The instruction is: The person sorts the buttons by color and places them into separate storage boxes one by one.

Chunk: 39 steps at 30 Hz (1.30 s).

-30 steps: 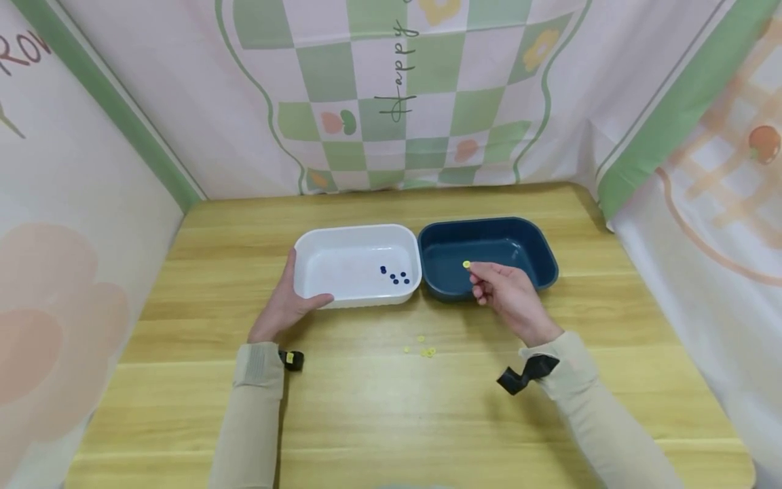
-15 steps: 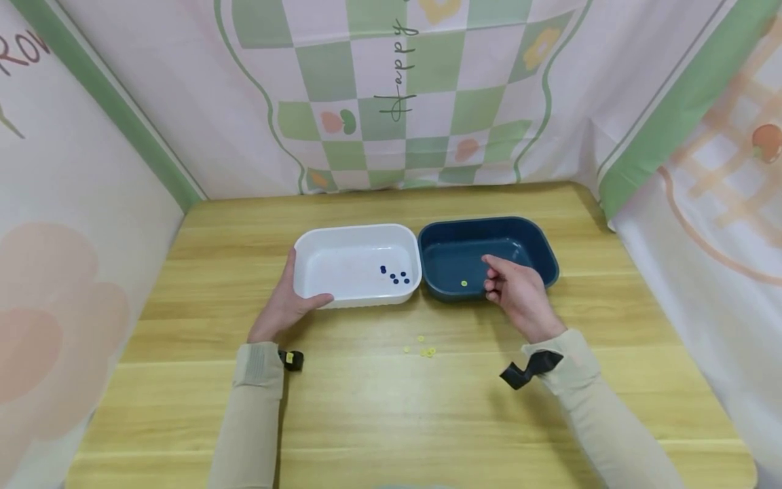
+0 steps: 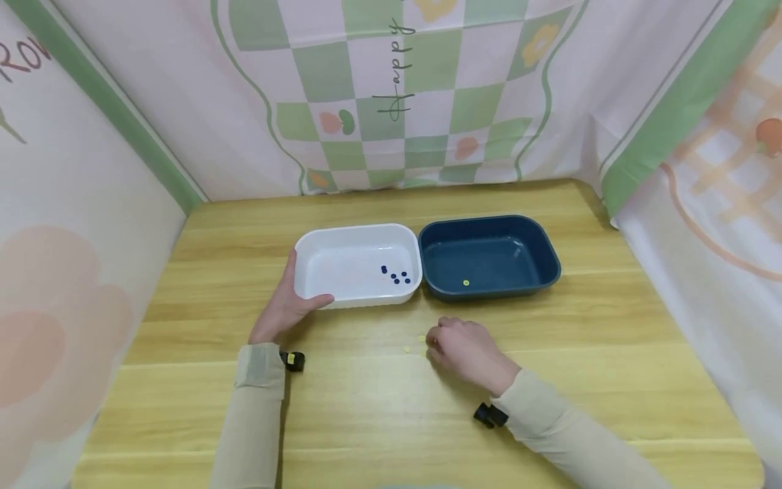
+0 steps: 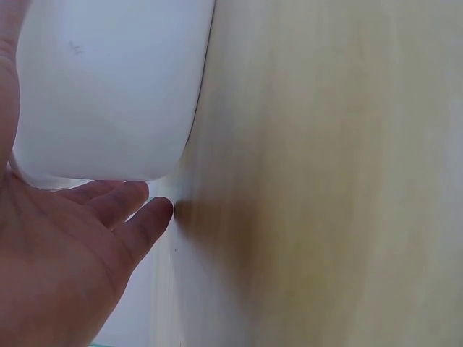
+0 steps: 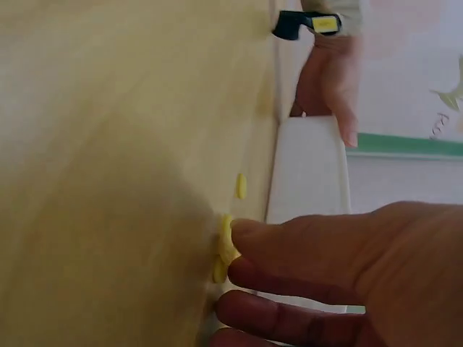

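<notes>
In the head view my left hand (image 3: 286,302) holds the left end of the white tray (image 3: 305,248), thumb over its near rim. The left wrist view shows its fingers (image 4: 148,224) extended along the tray's outer wall. My right hand (image 3: 467,353) is low over the table, fingertips at a few small yellow button-like discs (image 3: 407,350). Up close in the right wrist view, the thumb tip meets a yellow disc (image 5: 226,242), with a slight gap between thumb and index finger. Part of this group is hidden behind the hand. Another yellow disc (image 3: 466,282) lies in the dark blue tray (image 3: 550,268).
Several small dark blue discs (image 3: 396,276) lie toward the right end inside the white tray. Both trays stand side by side, their ends meeting, on the wooden table (image 3: 366,414). A printed curtain (image 3: 244,156) hangs behind the table and along both sides.
My right hand let a yellow disc drop into the dark blue tray, then moved down and left to the discs on the table. My left hand stays on the white tray.
</notes>
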Motion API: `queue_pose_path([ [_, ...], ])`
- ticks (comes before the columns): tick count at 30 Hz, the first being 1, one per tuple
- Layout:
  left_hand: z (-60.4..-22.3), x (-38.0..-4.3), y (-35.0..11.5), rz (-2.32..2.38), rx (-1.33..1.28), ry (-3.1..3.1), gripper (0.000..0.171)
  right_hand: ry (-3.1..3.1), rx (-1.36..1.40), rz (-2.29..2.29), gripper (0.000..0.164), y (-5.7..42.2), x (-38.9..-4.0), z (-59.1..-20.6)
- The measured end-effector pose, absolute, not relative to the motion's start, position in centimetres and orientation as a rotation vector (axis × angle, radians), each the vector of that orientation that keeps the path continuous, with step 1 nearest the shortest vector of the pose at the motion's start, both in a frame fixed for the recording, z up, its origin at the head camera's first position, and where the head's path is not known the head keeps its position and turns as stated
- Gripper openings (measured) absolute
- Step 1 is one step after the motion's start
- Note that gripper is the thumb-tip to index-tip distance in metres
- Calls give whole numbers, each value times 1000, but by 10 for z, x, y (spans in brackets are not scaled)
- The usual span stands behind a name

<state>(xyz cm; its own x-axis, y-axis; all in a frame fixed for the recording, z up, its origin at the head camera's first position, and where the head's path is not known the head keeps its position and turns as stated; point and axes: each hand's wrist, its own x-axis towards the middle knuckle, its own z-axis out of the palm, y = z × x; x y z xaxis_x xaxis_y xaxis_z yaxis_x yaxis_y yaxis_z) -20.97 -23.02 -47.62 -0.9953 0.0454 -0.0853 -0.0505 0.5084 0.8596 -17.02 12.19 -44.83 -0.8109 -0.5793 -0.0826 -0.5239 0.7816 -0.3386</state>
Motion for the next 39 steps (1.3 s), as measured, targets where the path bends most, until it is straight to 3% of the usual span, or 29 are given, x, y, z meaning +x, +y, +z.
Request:
queue_pose_path([
  [4, -477, -209, -230, 1510, -6, 2643, 127, 2886, -969, -273, 1, 112, -160, -452],
  [25, -476, -209, -229, 1493, -13, 2656, 126, 2932, -1160, 282, 9, 105, -141, -456],
  [39, -476, -208, -228, 1483, -15, 2658, 124, 3014, -1205, 213, 5, 111, -142, -463],
])
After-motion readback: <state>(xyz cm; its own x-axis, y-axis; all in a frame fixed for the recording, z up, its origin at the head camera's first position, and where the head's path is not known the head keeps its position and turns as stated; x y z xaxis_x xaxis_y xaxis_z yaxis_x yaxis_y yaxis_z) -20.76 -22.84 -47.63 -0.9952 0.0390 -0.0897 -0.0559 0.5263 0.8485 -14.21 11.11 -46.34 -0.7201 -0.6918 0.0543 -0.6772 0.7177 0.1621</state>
